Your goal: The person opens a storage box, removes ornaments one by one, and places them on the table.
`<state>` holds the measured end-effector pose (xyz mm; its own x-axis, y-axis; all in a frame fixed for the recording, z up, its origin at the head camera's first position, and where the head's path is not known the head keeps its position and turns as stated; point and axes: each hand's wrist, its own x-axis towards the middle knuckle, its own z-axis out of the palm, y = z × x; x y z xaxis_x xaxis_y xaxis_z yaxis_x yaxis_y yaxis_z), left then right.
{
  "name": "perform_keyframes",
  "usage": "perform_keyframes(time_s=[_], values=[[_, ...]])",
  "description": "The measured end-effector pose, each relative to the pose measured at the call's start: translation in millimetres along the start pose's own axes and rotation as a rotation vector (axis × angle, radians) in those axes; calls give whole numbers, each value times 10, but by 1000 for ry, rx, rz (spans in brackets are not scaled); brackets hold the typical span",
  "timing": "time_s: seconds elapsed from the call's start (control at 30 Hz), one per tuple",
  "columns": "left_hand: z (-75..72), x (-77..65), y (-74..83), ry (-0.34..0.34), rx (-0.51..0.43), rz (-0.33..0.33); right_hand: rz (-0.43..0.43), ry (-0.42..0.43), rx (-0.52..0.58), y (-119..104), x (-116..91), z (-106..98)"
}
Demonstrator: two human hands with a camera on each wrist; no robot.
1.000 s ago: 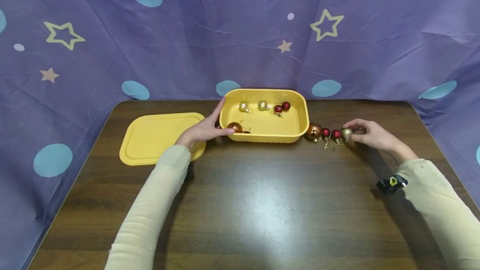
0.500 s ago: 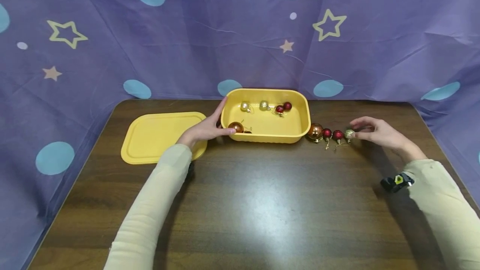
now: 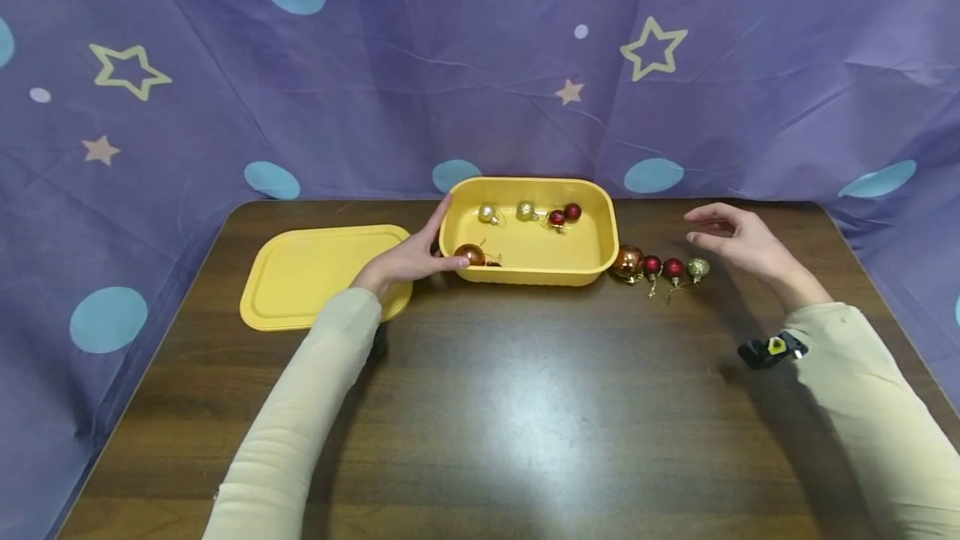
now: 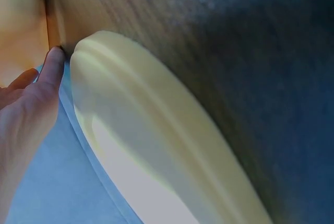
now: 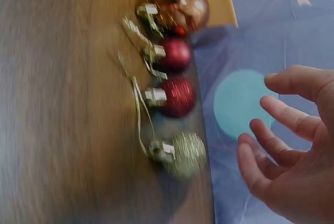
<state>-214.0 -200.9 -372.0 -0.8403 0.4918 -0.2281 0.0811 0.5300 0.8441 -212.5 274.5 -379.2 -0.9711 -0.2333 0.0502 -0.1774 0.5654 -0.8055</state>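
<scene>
In the head view, a yellow box (image 3: 536, 276) stands at the back of the table with gold, red and copper Christmas baubles inside. My left hand (image 3: 408, 261) holds its left end, thumb over the rim at the front corner and fingers along the outer side. Just right of the box lies a row of baubles: a copper one (image 3: 628, 260), a small red one (image 3: 652, 266), another red one (image 3: 672, 270) and a glittery gold one (image 3: 698, 269). Above and beyond the gold bauble my right hand (image 3: 746, 248) hovers with nothing in it, fingers loosely bent and apart.
The box's yellow lid (image 3: 315, 277) lies flat on the wooden table (image 3: 480, 407), left of the box and close to my left forearm. A purple curtain (image 3: 390, 90) with stars and dots hangs right behind the table's back edge.
My right hand has let go of the gold bauble at the end of the row and risen away toward the back. My left hand has stayed on the box.
</scene>
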Motion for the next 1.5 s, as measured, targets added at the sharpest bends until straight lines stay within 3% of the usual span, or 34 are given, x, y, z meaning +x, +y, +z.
perform_keyframes(time_s=[0.2,0.47,0.7,0.83,1.17,1.5], values=[[22,103,-212,22,15,19,-30,27,20,-184,161,230],[29,104,-230,31,21,33,-124,-63,99,-540,438,576],[19,-83,118,-2,-2,-16,-107,-151,122,-753,649,847],[13,-78,113,-3,6,-25,-93,-182,127,-806,755,972],[12,112,-223,22,-5,8,-74,-157,32,-836,947,1256],[14,92,-254,34,19,-16,-88,-166,-164,-779,1033,1388]])
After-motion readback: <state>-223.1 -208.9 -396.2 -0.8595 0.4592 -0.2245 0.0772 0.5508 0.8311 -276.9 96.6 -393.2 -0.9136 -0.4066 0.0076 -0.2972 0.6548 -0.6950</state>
